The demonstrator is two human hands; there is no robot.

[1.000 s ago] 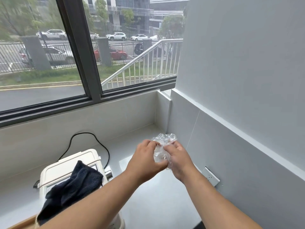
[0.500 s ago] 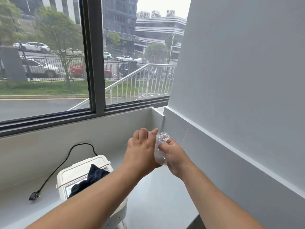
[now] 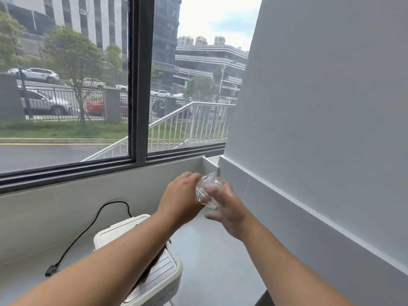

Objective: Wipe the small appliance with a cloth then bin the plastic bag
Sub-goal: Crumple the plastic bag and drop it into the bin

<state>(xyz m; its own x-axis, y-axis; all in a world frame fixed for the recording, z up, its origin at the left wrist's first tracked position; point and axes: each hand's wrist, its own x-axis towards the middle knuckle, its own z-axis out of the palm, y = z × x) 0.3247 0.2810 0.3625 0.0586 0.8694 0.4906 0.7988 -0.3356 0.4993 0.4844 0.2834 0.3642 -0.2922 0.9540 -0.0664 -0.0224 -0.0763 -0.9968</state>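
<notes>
A crumpled clear plastic bag is pressed between my left hand and my right hand, held above the grey counter near the corner. Both hands grip it, the left from the left side, the right with fingers wrapped under and around it. The small white appliance stands on the counter below my left forearm. A dark cloth lies on its lid, mostly hidden by that forearm.
The appliance's black power cord loops along the counter to an unplugged plug at the left. A large window rises behind the counter, and a grey wall bounds the right side.
My view has tilted upward and left, so the appliance sits lower in frame. The hands have squeezed the bag into a tighter ball and stayed together. The cloth is now mostly covered by my forearm.
</notes>
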